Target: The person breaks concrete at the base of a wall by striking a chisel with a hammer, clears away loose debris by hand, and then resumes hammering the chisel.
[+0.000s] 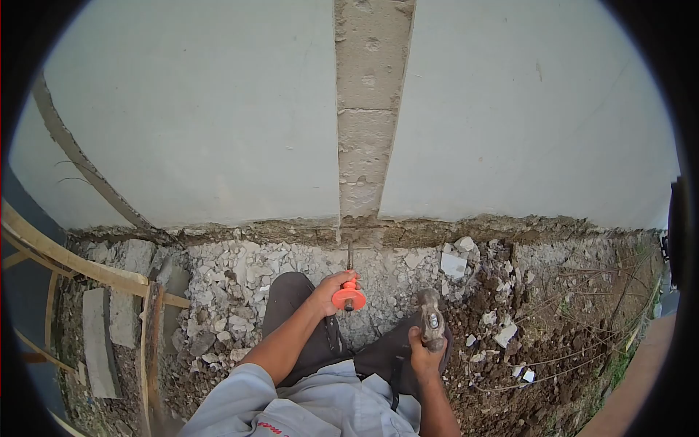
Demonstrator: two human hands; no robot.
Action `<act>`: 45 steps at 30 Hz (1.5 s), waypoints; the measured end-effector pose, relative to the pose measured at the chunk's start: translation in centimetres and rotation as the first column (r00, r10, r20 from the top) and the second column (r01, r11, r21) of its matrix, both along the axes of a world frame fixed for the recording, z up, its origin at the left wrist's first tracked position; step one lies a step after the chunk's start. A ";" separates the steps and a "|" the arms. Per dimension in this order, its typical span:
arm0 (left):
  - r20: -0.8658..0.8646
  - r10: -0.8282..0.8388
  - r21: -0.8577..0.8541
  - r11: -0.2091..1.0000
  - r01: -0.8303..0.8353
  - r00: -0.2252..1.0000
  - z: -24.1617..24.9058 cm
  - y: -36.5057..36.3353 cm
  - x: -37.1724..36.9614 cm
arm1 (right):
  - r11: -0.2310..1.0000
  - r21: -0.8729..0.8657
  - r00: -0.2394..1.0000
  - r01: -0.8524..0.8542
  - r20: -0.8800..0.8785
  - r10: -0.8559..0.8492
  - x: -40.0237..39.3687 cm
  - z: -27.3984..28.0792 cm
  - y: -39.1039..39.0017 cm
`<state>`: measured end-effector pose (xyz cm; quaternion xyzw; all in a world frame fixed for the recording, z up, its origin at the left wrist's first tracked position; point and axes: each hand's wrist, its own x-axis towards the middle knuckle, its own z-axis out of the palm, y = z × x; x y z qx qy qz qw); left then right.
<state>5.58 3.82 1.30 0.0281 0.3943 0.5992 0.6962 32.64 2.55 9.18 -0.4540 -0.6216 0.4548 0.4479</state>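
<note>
My left hand [328, 293] is closed around a chisel [350, 256] with a round orange guard on its grip. The chisel's struck end faces me, and its shaft runs forward to the foot of the wall, below the stripped vertical strip [364, 146]. In my right hand [427, 358] is a club hammer [431, 320], its heavy worn head raised over my right thigh. The hammer's handle is mostly hidden by my fingers. A gap separates the hammer head from the chisel's end.
Broken rubble [226, 313] covers the ground along the white wall [196, 109], with dark soil [539, 357] to the right. Wooden boards [109, 273] and concrete slabs [100, 342] stand at the left. A white broken piece [453, 265] lies ahead right.
</note>
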 end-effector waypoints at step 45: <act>0.511 0.253 0.167 0.908 -0.384 0.821 2.2 10.3 0.6 | 0.973 0.072 0.932 -0.218 0.311 0.185 -7.0 4.2 2.6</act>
